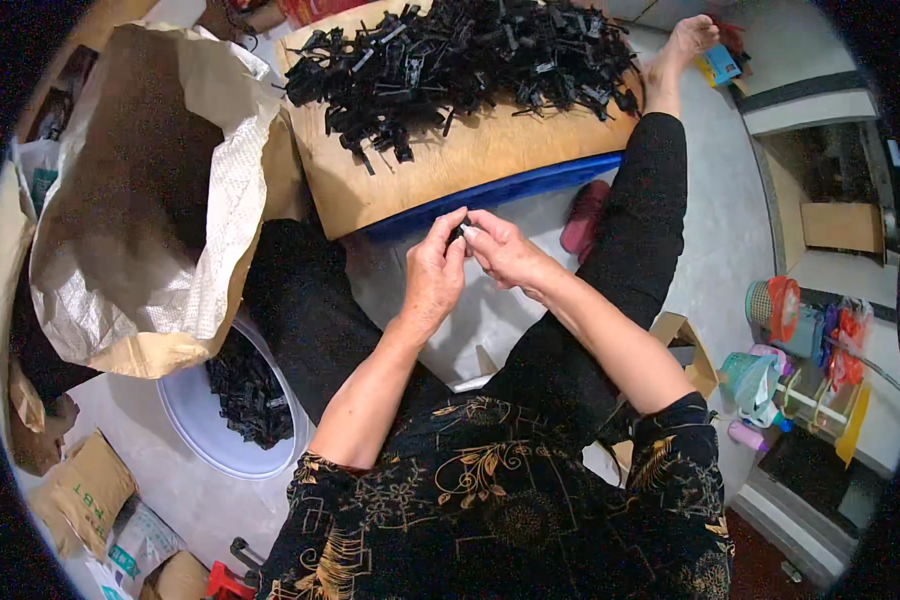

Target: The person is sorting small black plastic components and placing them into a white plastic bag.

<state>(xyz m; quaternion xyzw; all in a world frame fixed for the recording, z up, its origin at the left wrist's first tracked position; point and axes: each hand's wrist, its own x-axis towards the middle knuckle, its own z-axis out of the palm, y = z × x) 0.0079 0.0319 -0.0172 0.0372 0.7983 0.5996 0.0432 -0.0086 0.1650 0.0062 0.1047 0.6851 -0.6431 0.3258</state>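
My left hand (436,270) and my right hand (505,248) meet in front of me, above my lap. Between their fingertips they pinch a small black plastic part (462,230), mostly covered by the fingers. Beyond them, a big heap of black plastic parts (450,70) lies on a wooden board (370,195). Both hands stay apart from the board's near edge. To my left, more black parts (250,400) lie in a white tub (195,430).
A large open sack (235,240) with a white lining stands at the left, partly over the tub. Blue plastic (500,193) shows under the board's edge. A cardboard box (685,350) sits by my right arm. Further right is a rack with baskets (770,375).
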